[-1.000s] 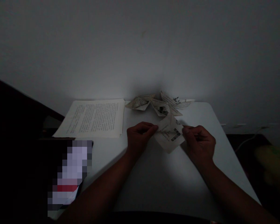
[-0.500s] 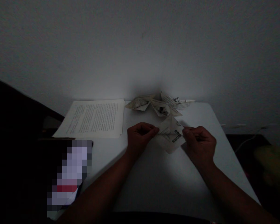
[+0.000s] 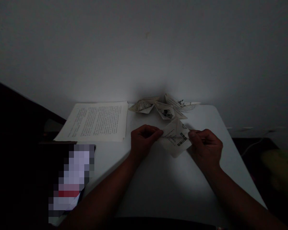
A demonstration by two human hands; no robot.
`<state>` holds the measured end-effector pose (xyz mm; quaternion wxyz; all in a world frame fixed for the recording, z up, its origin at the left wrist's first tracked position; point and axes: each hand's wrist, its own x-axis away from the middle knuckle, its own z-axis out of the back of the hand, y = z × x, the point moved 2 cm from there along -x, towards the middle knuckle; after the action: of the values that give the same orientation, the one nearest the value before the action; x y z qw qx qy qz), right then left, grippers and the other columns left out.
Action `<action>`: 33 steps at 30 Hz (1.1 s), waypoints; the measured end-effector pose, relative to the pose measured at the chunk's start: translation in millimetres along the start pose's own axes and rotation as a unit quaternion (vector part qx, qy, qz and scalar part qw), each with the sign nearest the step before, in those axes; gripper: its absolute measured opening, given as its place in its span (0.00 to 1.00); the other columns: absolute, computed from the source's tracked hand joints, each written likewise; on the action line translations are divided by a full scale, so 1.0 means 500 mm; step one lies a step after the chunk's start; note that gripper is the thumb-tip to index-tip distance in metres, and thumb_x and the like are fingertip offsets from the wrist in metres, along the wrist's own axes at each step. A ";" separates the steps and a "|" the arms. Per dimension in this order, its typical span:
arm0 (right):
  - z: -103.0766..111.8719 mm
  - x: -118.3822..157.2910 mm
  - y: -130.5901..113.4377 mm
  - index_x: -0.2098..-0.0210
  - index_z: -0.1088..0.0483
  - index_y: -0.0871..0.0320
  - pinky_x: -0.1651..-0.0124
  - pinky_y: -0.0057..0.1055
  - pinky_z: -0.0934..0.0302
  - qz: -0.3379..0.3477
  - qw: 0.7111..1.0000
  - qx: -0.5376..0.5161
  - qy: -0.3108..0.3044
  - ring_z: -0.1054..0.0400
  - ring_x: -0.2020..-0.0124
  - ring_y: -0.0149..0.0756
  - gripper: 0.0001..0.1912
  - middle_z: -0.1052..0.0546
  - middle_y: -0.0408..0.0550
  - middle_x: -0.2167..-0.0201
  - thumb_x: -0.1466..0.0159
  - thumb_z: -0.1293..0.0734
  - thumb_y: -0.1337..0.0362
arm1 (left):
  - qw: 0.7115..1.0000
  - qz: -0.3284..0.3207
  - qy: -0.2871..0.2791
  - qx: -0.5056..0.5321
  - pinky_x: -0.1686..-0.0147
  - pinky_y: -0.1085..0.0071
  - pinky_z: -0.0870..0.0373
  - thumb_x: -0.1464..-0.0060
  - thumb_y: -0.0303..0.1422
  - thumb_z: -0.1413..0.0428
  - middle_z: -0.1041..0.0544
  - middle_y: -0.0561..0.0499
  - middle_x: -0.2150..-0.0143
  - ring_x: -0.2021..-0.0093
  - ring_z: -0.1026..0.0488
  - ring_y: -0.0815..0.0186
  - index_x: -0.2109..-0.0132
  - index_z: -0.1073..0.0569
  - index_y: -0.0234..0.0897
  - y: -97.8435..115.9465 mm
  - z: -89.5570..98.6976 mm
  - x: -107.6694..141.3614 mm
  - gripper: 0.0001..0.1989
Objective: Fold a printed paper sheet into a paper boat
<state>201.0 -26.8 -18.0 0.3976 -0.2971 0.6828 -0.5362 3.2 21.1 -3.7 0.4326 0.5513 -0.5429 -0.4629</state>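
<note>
The left hand (image 3: pixel 143 140) pinches the left corner of one folded piece of printed paper (image 3: pixel 175 138) between thumb and fingertips, the other fingers curled in toward the palm. The right hand (image 3: pixel 206 147) grips the opposite, right corner of the same piece in the same way, thumb on top. Held between the two hands, the paper stands on a point like a diamond, raised just above the white table (image 3: pixel 163 185), with dark printed blocks near its right side. It sits near the middle of the table, slightly toward the far edge.

Both forearms run back from the hands toward the near edge of the table, the left one from the lower left, the right one from the lower right.

Just beyond the held piece, against the wall (image 3: pixel 144 48), lies a small cluster of folded paper shapes (image 3: pixel 164 107); three can be made out, though the dim light makes the count uncertain. They touch or overlap each other.

To the left of them, at the far left of the table, lies one flat stack of printed sheets (image 3: pixel 96 121), well apart from the left hand.

At the near left corner is one dark object with a blurred patch (image 3: pixel 72 179); what it is cannot be told.
</note>
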 end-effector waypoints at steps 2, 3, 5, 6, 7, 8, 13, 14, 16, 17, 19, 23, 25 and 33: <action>0.001 -0.002 0.002 0.80 0.32 0.58 0.72 0.31 0.36 -0.001 1.000 -0.017 0.000 0.29 0.75 0.33 0.12 0.20 0.45 0.73 0.47 0.26 0.63 | 1.000 0.012 -0.016 0.018 0.74 0.77 0.29 0.61 0.33 0.32 0.20 0.50 0.72 0.75 0.27 0.73 0.73 0.24 0.33 -0.003 0.002 -0.002 0.11; 0.002 -0.003 0.003 0.80 0.33 0.58 0.72 0.30 0.36 -0.002 1.000 -0.025 0.003 0.29 0.75 0.32 0.13 0.20 0.45 0.74 0.47 0.26 0.63 | 0.999 0.019 -0.027 0.026 0.74 0.77 0.29 0.61 0.34 0.32 0.20 0.50 0.71 0.75 0.27 0.73 0.71 0.24 0.33 -0.004 0.003 -0.002 0.11; 0.004 -0.005 0.003 0.80 0.33 0.58 0.72 0.29 0.38 -0.004 0.999 -0.033 0.013 0.31 0.76 0.30 0.13 0.21 0.44 0.75 0.47 0.25 0.64 | 0.998 0.033 -0.049 0.038 0.73 0.75 0.27 0.63 0.34 0.31 0.19 0.49 0.69 0.74 0.26 0.71 0.67 0.23 0.33 -0.004 0.004 -0.002 0.14; 0.005 -0.005 0.002 0.80 0.33 0.58 0.72 0.29 0.38 -0.003 0.999 -0.037 0.017 0.31 0.77 0.30 0.13 0.21 0.43 0.75 0.47 0.25 0.64 | 0.997 0.042 -0.059 0.039 0.72 0.75 0.26 0.64 0.34 0.30 0.19 0.48 0.69 0.73 0.25 0.70 0.66 0.23 0.33 -0.003 0.004 -0.001 0.16; 0.005 -0.006 0.002 0.80 0.33 0.58 0.72 0.29 0.38 -0.004 0.999 -0.040 0.016 0.31 0.77 0.30 0.13 0.21 0.43 0.75 0.47 0.25 0.64 | 0.996 0.051 -0.068 0.038 0.72 0.74 0.25 0.65 0.34 0.30 0.19 0.47 0.69 0.73 0.24 0.69 0.66 0.22 0.32 -0.002 0.003 0.000 0.16; 0.006 -0.006 0.001 0.80 0.33 0.58 0.72 0.29 0.38 -0.005 0.999 -0.044 0.015 0.31 0.77 0.30 0.13 0.21 0.44 0.75 0.47 0.25 0.64 | 0.995 0.058 -0.078 0.033 0.72 0.74 0.25 0.65 0.34 0.30 0.18 0.47 0.69 0.73 0.24 0.68 0.65 0.21 0.32 -0.001 0.002 0.001 0.17; 0.009 -0.005 0.005 0.78 0.32 0.58 0.72 0.30 0.37 -0.004 0.999 -0.047 0.015 0.30 0.75 0.31 0.12 0.21 0.44 0.73 0.48 0.25 0.64 | 0.994 0.045 -0.093 -0.021 0.74 0.75 0.26 0.59 0.35 0.33 0.20 0.49 0.76 0.77 0.25 0.69 0.68 0.19 0.33 0.004 -0.002 0.006 0.11; 0.010 -0.005 0.006 0.78 0.32 0.58 0.72 0.30 0.38 -0.003 0.999 -0.043 0.015 0.30 0.75 0.31 0.12 0.21 0.44 0.73 0.48 0.25 0.63 | 0.995 0.039 -0.090 -0.028 0.74 0.75 0.26 0.59 0.35 0.33 0.20 0.49 0.76 0.77 0.25 0.69 0.68 0.19 0.34 0.005 -0.002 0.007 0.10; 0.011 -0.005 0.008 0.79 0.32 0.58 0.72 0.29 0.38 -0.001 0.999 -0.041 0.016 0.30 0.76 0.30 0.13 0.21 0.44 0.73 0.48 0.25 0.63 | 0.995 0.033 -0.087 -0.032 0.73 0.75 0.25 0.58 0.35 0.34 0.19 0.49 0.74 0.76 0.24 0.69 0.67 0.18 0.35 0.004 -0.002 0.007 0.10; 0.011 -0.005 0.008 0.79 0.32 0.58 0.72 0.29 0.38 0.000 0.999 -0.042 0.019 0.30 0.76 0.30 0.13 0.21 0.44 0.73 0.48 0.25 0.63 | 0.995 0.033 -0.086 -0.029 0.72 0.75 0.25 0.58 0.35 0.34 0.18 0.48 0.72 0.75 0.23 0.68 0.66 0.18 0.36 0.003 -0.002 0.007 0.10; 0.012 -0.006 0.008 0.79 0.32 0.58 0.72 0.30 0.37 0.004 0.999 -0.046 0.022 0.30 0.75 0.31 0.13 0.20 0.44 0.73 0.48 0.24 0.63 | 0.996 0.036 -0.082 -0.025 0.71 0.74 0.25 0.58 0.35 0.34 0.18 0.48 0.71 0.73 0.22 0.68 0.66 0.18 0.37 0.002 -0.001 0.007 0.10; 0.013 -0.008 0.007 0.78 0.32 0.58 0.70 0.31 0.36 0.016 0.998 -0.059 0.021 0.29 0.74 0.32 0.12 0.21 0.45 0.72 0.48 0.24 0.63 | 0.996 0.041 -0.074 -0.034 0.71 0.76 0.26 0.56 0.37 0.34 0.19 0.49 0.75 0.75 0.23 0.69 0.71 0.19 0.36 0.001 0.002 0.004 0.08; 0.013 -0.008 0.006 0.78 0.32 0.58 0.70 0.31 0.36 0.019 0.998 -0.062 0.022 0.29 0.74 0.31 0.12 0.21 0.44 0.72 0.48 0.24 0.63 | 0.996 0.038 -0.068 -0.031 0.72 0.77 0.27 0.56 0.37 0.34 0.19 0.49 0.76 0.76 0.24 0.70 0.72 0.19 0.35 0.002 0.003 0.004 0.08; 0.011 -0.009 0.003 0.78 0.31 0.57 0.70 0.31 0.36 0.035 0.998 -0.059 0.015 0.28 0.73 0.31 0.10 0.20 0.44 0.72 0.47 0.26 0.66 | 0.997 0.031 -0.061 -0.021 0.73 0.75 0.27 0.57 0.37 0.34 0.20 0.49 0.76 0.76 0.25 0.69 0.70 0.19 0.35 0.008 0.001 0.006 0.09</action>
<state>207.8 -25.4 -19.1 0.3876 -0.2882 0.7290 -0.4850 1.7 18.2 -0.2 0.4244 0.4955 -0.5755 -0.4932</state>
